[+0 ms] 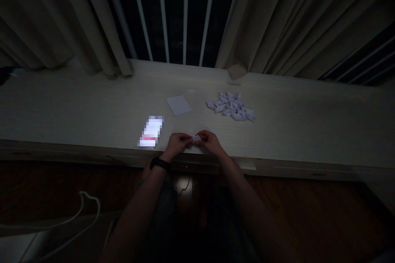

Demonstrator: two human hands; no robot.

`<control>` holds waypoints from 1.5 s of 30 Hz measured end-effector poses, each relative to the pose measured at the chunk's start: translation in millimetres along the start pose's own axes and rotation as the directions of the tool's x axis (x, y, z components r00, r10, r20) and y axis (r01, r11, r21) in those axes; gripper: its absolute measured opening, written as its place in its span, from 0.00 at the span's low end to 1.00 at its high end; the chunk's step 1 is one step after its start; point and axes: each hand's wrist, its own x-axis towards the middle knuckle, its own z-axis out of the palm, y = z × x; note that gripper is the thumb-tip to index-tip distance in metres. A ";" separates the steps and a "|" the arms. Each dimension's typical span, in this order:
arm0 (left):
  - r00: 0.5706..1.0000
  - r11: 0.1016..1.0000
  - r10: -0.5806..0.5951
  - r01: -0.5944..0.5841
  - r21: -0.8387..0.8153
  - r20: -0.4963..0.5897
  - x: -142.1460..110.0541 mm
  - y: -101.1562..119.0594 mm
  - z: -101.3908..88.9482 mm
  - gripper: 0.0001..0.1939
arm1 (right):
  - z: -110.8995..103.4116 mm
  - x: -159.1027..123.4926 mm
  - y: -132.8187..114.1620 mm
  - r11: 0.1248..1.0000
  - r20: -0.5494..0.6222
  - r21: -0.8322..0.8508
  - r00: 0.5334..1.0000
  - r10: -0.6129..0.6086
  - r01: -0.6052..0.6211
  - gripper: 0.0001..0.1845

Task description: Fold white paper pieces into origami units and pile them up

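Between my fingers, just above the front edge of the pale counter (286,127), is a small folded piece of white paper (196,138). My left hand (178,142) pinches its left side, and my right hand (210,141) grips the right side. The fingers of both hands are closed on it; its exact fold is too small and dim to make out. Beyond my hands lies a flat square stack of white paper (179,105). To its right a heap of small folded paper boats (231,106) covers part of the counter.
A lit phone (151,131), its screen blurred, lies left of my hands. Curtains (271,20) frame a dark barred window (175,16) behind the counter. A small tan block (236,71) stands at the back. A white cable (89,209) loops at lower left.
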 end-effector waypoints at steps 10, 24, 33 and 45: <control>0.999 0.990 0.053 -0.051 0.129 -0.011 0.2 -3.4 3.4 0.10 | 5.2 -3.2 -7.0 0.985 -0.043 -0.174 0.999 -0.010 0.002 0.17; 0.989 0.967 0.140 -0.126 0.220 -0.046 1.0 -9.0 4.9 0.12 | 0.1 2.8 -3.0 0.971 -0.045 -0.240 0.999 -0.019 0.008 0.19; 0.985 0.947 0.168 -0.175 0.270 0.048 3.1 -13.5 1.9 0.17 | -6.6 2.0 -1.1 0.999 0.025 0.011 0.998 0.052 -0.052 0.25; 0.976 0.858 0.214 -0.203 0.471 0.032 4.4 -8.4 -0.2 0.17 | -12.8 1.2 -0.5 0.995 0.086 -0.002 0.991 0.100 -0.100 0.29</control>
